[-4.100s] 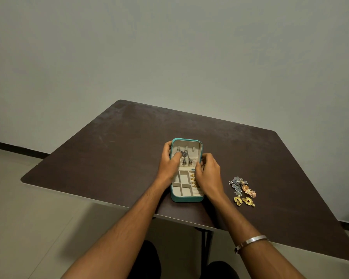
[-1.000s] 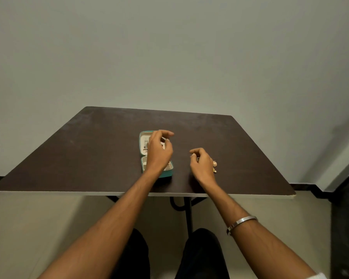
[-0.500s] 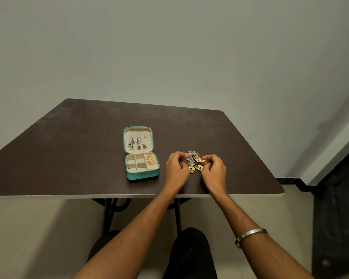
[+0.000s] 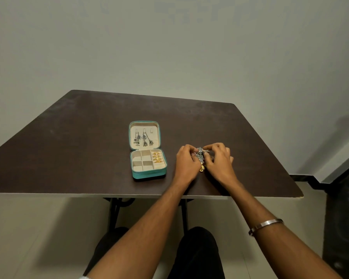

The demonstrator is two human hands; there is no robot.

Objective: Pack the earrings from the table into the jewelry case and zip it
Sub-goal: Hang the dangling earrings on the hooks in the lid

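Note:
A teal jewelry case (image 4: 149, 173) lies open on the dark table (image 4: 89, 141). Silver dangling earrings (image 4: 143, 140) hang in its lid and gold earrings (image 4: 157, 157) fill its right compartment. To the right of the case, my left hand (image 4: 186, 162) and my right hand (image 4: 219, 161) meet over a cluster of silver-blue earrings (image 4: 200, 155). Fingertips of both hands pinch that cluster. A gold earring (image 4: 202, 168) shows below it, between my hands. Other earrings under my hands are hidden.
The table's near edge (image 4: 129, 195) runs just below my wrists. Its black legs (image 4: 114, 210) and my knees show beneath it. A plain wall stands behind. A metal bangle (image 4: 265, 226) is on my right forearm. A dark object (image 4: 343, 218) stands at the far right.
Both hands left the case and moved right to the loose earrings. In the last half second they closed in on the silver-blue cluster and now pinch it.

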